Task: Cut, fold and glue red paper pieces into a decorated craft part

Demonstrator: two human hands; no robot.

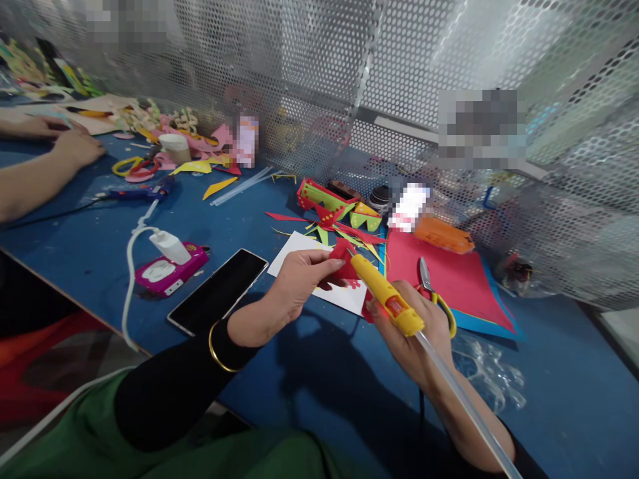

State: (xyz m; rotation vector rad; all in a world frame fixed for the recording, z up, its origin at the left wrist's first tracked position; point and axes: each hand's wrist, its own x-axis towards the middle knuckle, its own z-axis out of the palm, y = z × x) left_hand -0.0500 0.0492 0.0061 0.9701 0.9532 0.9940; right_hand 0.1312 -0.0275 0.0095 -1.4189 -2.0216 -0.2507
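Between thumb and fingers, my left hand (302,283) pinches a small piece of red paper (341,256). My right hand (424,326) grips a yellow glue gun (382,287), with a long clear glue stick (462,396) sticking out of its back end. The gun's nozzle is at the red paper; whether it touches, I cannot tell. Under both hands lies a white sheet (292,256) with red and yellow marks, partly hidden by them. Just beyond my right hand are scissors (425,276) with red and yellow handles, resting on coloured sheets.
Red and blue sheets (449,273) lie at the right. Paper scraps (324,226) are piled at the centre back. A black-screened phone (219,293) and a purple power strip (172,266) lie at the left. A co-worker's hands (74,143) rest farther left. Perforated metal (309,80) borders the table's back.
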